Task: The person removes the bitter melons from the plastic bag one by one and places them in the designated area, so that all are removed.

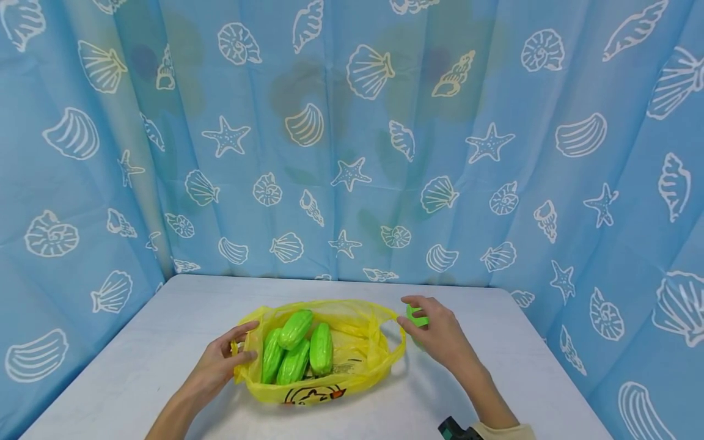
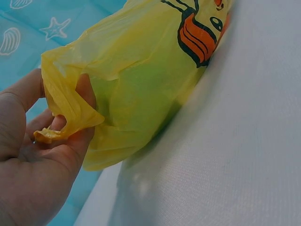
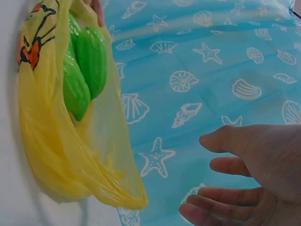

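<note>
A yellow plastic bag lies on the table with its mouth spread wide. Inside its left part are several glossy green ridged gourds, also showing through the mouth in the right wrist view. My left hand holds the bag's left handle, the gathered plastic running between thumb and fingers. Beside the looped right handle, my right hand hovers with loosely bent fingers and holds nothing. A green object is partly hidden behind that hand; its kind cannot be told.
The white table carries the bag. Around its back and sides hangs a blue curtain with white shells and starfish. A dark device strap sits at the right wrist. An orange and black print marks the bag's front.
</note>
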`<state>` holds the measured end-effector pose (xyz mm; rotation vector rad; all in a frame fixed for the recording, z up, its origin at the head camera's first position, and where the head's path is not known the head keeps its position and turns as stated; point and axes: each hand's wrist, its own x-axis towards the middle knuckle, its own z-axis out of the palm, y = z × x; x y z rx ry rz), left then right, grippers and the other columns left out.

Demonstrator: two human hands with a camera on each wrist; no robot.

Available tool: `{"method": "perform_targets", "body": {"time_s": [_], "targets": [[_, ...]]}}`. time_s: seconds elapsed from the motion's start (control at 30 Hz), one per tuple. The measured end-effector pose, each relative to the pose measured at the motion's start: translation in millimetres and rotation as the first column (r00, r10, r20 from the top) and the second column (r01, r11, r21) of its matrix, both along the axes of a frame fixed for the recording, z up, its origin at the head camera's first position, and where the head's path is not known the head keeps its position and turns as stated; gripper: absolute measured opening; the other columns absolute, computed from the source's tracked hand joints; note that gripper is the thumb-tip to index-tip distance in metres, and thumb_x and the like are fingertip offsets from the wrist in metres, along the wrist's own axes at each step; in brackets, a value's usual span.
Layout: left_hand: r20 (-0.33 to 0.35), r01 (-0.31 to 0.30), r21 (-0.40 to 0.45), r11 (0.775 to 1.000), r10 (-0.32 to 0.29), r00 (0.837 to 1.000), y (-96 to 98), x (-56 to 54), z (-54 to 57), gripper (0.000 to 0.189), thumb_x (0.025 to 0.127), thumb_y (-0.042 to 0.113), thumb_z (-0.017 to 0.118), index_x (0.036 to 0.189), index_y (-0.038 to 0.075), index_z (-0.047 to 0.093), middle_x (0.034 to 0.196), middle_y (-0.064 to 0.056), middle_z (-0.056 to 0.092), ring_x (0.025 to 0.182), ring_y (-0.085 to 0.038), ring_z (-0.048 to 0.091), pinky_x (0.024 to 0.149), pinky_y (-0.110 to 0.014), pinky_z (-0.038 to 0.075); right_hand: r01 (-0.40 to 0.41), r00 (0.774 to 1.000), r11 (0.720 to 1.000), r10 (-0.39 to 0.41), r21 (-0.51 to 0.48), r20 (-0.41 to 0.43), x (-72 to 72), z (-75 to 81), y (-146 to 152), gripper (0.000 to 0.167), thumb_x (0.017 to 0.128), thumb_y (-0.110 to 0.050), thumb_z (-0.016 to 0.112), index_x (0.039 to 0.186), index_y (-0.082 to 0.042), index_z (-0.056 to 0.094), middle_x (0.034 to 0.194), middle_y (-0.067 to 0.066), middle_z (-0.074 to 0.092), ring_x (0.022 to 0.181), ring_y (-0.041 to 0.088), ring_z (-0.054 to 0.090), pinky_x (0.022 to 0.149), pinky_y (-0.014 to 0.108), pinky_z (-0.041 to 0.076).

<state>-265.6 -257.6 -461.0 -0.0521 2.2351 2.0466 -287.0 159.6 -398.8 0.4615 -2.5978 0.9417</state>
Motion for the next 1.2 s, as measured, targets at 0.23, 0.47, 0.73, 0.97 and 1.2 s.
{"method": "perform_targets", "body": {"time_s": [0.23, 0.47, 0.73, 0.97, 1.2], "targets": [[-0.001, -0.003, -0.012, 1.0, 0.003, 1.0, 0.4, 0.1, -1.8, 0.069, 0.087, 0.012, 0.07, 0.149, 0.018, 0.041, 0.136, -0.012, 0.038, 0.109, -0.02, 0.049, 0.084, -0.025, 0.056, -0.039, 0.999, 0.999, 0.039, -0.01, 0.026, 2.2, -3.3, -11.7, 0.04, 0.087, -0.025, 0.074, 0.124, -0.014, 0.064, 0.12, 0.008, 0.066, 0.101, 0.027, 0.068, 0.075, 0.032, 0.06], [0.003, -0.008, -0.021, 1.0, 0.008, 1.0, 0.6, 0.0, -2.5, 0.068, 0.088, 0.013, 0.069, 0.149, 0.018, 0.04, 0.138, -0.012, 0.038, 0.11, -0.02, 0.048, 0.083, -0.025, 0.055, -0.065, 0.997, 0.998, 0.066, -0.021, 0.036, 2.6, -9.8, -21.3, 0.039, 0.086, -0.023, 0.075, 0.123, -0.014, 0.065, 0.117, 0.005, 0.066, 0.1, 0.025, 0.068, 0.073, 0.03, 0.059], [0.009, -0.015, -0.012, 1.0, 0.015, 1.0, -0.4, 1.5, -3.3, 0.068, 0.087, 0.012, 0.07, 0.149, 0.017, 0.041, 0.135, -0.013, 0.037, 0.108, -0.02, 0.048, 0.082, -0.026, 0.055, -0.101, 0.993, 0.994, 0.103, -0.03, 0.066, 3.2, -14.9, -29.3, 0.035, 0.087, -0.023, 0.074, 0.121, -0.019, 0.065, 0.115, 0.003, 0.067, 0.099, 0.023, 0.069, 0.074, 0.029, 0.059], [0.002, -0.013, -0.028, 1.0, 0.013, 1.0, -0.2, -0.4, 0.7, 0.067, 0.087, 0.015, 0.07, 0.148, 0.019, 0.042, 0.136, -0.012, 0.038, 0.11, -0.021, 0.046, 0.082, -0.024, 0.054, -0.132, 0.987, 0.99, 0.136, -0.056, 0.088, -0.6, -13.7, -35.9, 0.037, 0.089, -0.024, 0.072, 0.125, -0.02, 0.063, 0.118, 0.005, 0.066, 0.102, 0.024, 0.069, 0.078, 0.03, 0.059], [0.013, -0.014, -0.041, 0.999, 0.015, 1.0, 0.1, -0.8, 0.9, 0.067, 0.086, 0.016, 0.071, 0.147, 0.02, 0.044, 0.134, -0.011, 0.039, 0.109, -0.021, 0.046, 0.081, -0.024, 0.054, -0.148, 0.981, 0.987, 0.154, -0.061, 0.116, -4.6, -16.0, -43.3, 0.036, 0.09, -0.024, 0.071, 0.124, -0.017, 0.063, 0.116, 0.007, 0.067, 0.1, 0.024, 0.069, 0.078, 0.032, 0.059]]}}
